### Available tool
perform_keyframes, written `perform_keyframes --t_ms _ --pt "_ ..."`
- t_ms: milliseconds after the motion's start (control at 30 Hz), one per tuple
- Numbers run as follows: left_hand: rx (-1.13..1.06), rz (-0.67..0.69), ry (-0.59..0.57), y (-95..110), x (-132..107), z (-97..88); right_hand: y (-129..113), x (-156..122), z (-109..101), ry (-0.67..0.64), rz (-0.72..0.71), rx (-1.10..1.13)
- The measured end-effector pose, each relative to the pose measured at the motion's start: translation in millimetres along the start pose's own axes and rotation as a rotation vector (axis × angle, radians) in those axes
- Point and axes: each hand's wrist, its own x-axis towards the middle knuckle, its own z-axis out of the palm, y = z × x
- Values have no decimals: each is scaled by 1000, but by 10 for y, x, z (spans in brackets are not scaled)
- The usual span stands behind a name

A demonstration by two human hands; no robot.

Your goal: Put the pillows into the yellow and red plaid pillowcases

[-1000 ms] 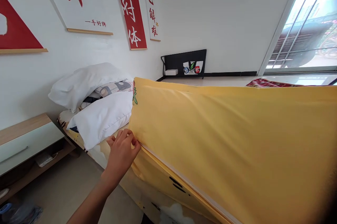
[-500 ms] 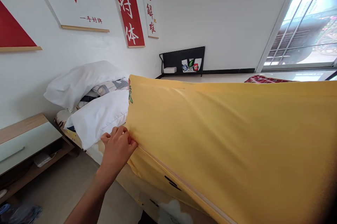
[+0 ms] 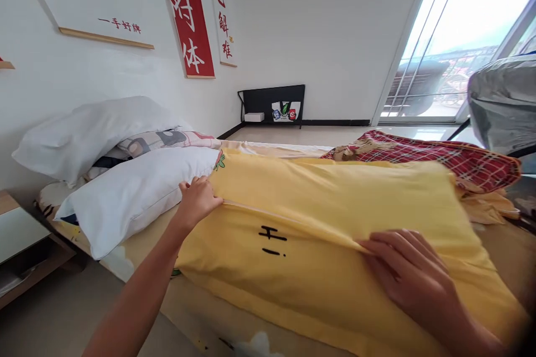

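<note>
A yellow folded quilt (image 3: 335, 206) with black marks on its lower layer lies across the bed (image 3: 138, 239). My left hand (image 3: 196, 200) is closed on the quilt's left corner, next to a white pillow (image 3: 129, 195). My right hand (image 3: 410, 273) grips the edge of the quilt's upper layer near the right, fingers curled over the fabric.
Two white pillows and a patterned one (image 3: 163, 139) are stacked at the head of the bed by the wall. A red plaid blanket (image 3: 439, 153) lies behind the quilt. A bedside cabinet (image 3: 17, 234) stands at the left. A grey covered object (image 3: 502, 100) stands at the right, by the window.
The quilt, held up like a wall before, has come down flat on the bed. My right hand has come into view on its edge. My left hand has kept the corner.
</note>
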Motion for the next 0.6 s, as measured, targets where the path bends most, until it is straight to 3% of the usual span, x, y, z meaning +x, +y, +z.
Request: perform_keyframes --t_ms 133,267,433,533,600 --pt "-276 -36 18 2 318 543 396 -118 249 -144 241 -167" --pt "-386 -44 12 -163 263 948 725 -399 243 -305 517 -261" --pt "-491 -57 -13 -496 75 1067 915 -585 10 -439 772 -235" --pt "-561 -105 -68 -693 -61 1046 998 -694 -129 -448 937 -211" --pt "-592 -166 -124 -847 -188 1022 1038 -819 -224 -429 957 -205"
